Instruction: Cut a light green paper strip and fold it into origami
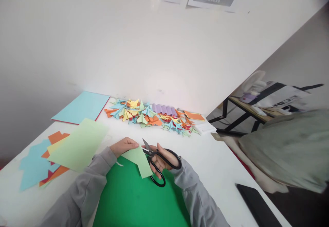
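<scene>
Between the fingers of my left hand [124,146] is a light green piece of paper [138,160], its lower part angled down to the right. My right hand [159,162] grips black-handled scissors [164,155], with fingers through the loops. The scissor blades are apart and point up and left, at the paper's upper right edge. Both hands are above a green mat [136,196]. A thin pale strip [119,164] lies near my left wrist.
Folded colourful paper pieces [144,113] line the table's back edge. To the left are light green sheets [81,144], coloured scraps [36,163] and a light blue stack [83,107]. A black flat object [257,203] lies right. Another person's leg [257,165] is beside the table.
</scene>
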